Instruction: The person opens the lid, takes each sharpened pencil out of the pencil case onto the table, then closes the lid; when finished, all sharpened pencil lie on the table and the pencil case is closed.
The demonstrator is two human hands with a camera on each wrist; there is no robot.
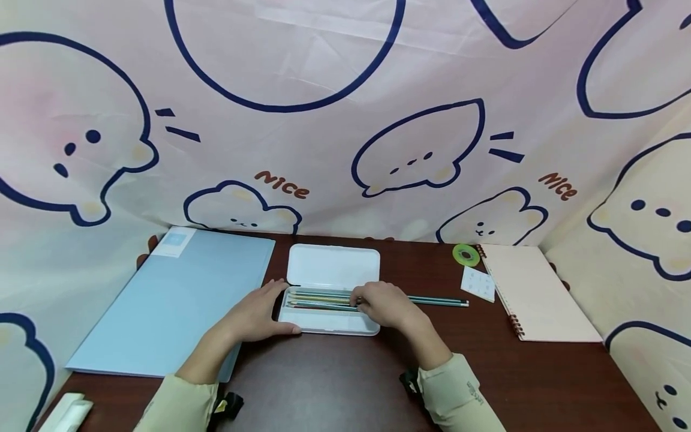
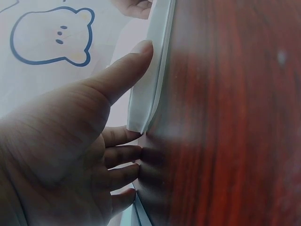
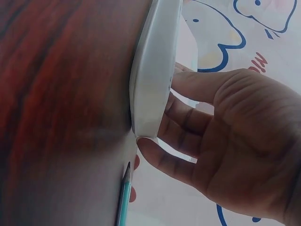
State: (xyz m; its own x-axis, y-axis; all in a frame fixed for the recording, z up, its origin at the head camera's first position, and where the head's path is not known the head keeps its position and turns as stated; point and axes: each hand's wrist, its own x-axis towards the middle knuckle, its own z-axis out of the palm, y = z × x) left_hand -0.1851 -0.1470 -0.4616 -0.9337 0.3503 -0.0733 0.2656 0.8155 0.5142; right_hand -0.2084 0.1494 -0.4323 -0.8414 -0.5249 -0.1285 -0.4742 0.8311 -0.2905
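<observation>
A white pencil case (image 1: 340, 326) lies with its lid (image 1: 333, 266) folded back, several pencils (image 1: 318, 298) in its tray. My left hand (image 1: 259, 313) holds the case's left end. Its thumb presses the front wall and its fingers lie along the left side, as the left wrist view shows. My right hand (image 1: 385, 304) reaches over the right part of the case, fingers curled down onto the pencils and pinching there; the fingertips are partly hidden. In the right wrist view, one finger stays outside the white case wall (image 3: 155, 70). Green pencils (image 1: 439, 301) lie right of the case.
A light blue folder (image 1: 178, 300) lies at left. To the right are a spiral notebook (image 1: 540, 294), a green round tape (image 1: 466, 255) and a white card (image 1: 478, 284). A white object (image 1: 67, 413) lies in the front left corner. A patterned cloth stands behind.
</observation>
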